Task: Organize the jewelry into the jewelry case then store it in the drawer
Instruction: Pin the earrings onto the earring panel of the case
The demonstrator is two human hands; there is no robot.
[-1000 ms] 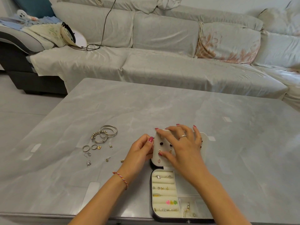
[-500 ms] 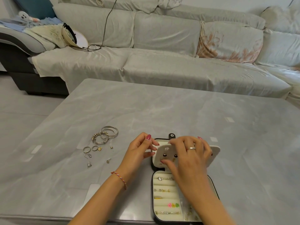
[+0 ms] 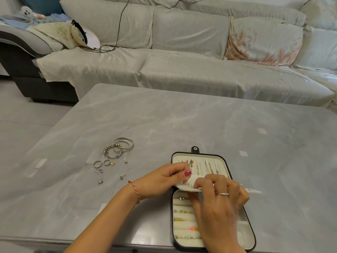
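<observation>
Setting: grey marbled table (image 3: 182, 121) filling the middle and lower frame; pale covered sofa (image 3: 182, 66) across the top.

Right hand (image 3: 220, 203), lower centre-right: fingers curled over the near edge of a white earring panel (image 3: 189, 186), pinching it; a silver ring on one finger. The panel lies almost flat, seen edge-on, across the hinge line of the case.

Left hand (image 3: 162, 181), just left of the right hand: thumb and fingers curled, pinching the panel's left end; nails painted pink; a braided cord at the wrist.

Jewelry case (image 3: 228, 165), black outside, cream inside, lying open at lower centre-right. Far half: several chains (image 3: 202, 168) hanging in a row, a snap tab at its top edge. Near half, partly under the right hand: padded rolls holding rings (image 3: 182, 211) and small studs, one piece pink and yellow; a plain compartment at its right side.

Loose jewelry on the table, left of the hands and well apart from the case:
- bangles (image 3: 119, 147), a few overlapping, one beaded, centre-left;
- two small rings (image 3: 102, 163) just below them, with a gold heart-like piece beside;
- small earrings (image 3: 100, 177) and studs scattered nearer the table's front edge.

Background, upper left: a black cable (image 3: 120, 30) running down the sofa back to a round hoop-like object (image 3: 85, 36) on folded cloth. Upper right: floral cushion (image 3: 262, 42).
</observation>
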